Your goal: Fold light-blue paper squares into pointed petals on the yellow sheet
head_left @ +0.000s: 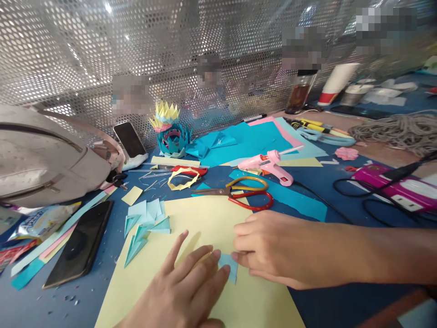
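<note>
On a pale yellow sheet [259,296] lies a small light blue piece of paper [229,265]. My left hand [191,282] rests over its left side, fingers stretched out and the tips touching it. At the paper's right edge, my right hand [269,248] is closed, thumb and fingertips pinched together on it. Several folded light blue paper points [145,230] lie in a pile at the sheet's upper left. Scissors [235,191] with one yellow and one red handle lie across the sheet's far edge.
A pink glue gun [269,165] with its cord lies behind the scissors. Beyond are blue sheets [242,141], a paper lotus [174,140], a red cutter [191,170] and a yellow paper ring [183,179]. A dark phone [80,246] and bag [51,155] are left; a purple power strip [392,187] is right.
</note>
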Motion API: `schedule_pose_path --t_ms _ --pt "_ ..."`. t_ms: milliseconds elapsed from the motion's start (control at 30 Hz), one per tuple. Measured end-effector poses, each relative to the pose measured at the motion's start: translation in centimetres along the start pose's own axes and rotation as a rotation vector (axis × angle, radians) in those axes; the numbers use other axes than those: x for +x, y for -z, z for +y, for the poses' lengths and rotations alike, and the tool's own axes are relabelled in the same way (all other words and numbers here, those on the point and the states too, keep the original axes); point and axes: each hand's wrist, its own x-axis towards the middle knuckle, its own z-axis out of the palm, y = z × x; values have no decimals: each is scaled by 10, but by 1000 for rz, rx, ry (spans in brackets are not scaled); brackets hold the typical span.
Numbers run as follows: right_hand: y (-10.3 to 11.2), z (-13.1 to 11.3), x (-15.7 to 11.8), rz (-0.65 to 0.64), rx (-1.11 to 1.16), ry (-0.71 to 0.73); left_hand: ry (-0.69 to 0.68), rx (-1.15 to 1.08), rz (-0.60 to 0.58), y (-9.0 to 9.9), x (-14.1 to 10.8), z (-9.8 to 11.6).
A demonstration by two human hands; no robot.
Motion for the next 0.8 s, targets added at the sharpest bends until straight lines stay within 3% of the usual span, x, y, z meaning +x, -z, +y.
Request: schedule_pose_path --t_ms 67,133,233,367,500,667,800 --pt "3 -1 -2 -45 -4 25 -15 -4 1 1 1 -1" --pt "8 -1 -4 -64 -9 51 -69 -3 -85 10 7 -5" --pt "13 1 -3 -93 -7 72 -113 -24 -306 31 19 -13" --pt "13 -2 -1 -164 -18 70 -137 -113 -346 41 26 -19" --pt "8 -6 -1 -139 -16 77 8 -270 -317 35 28 -14" --pt "5 -3 1 -49 -8 6 353 -516 -248 27 38 -12" --pt "-3 3 5 56 55 -50 562 -540 -217 16 46 -18"
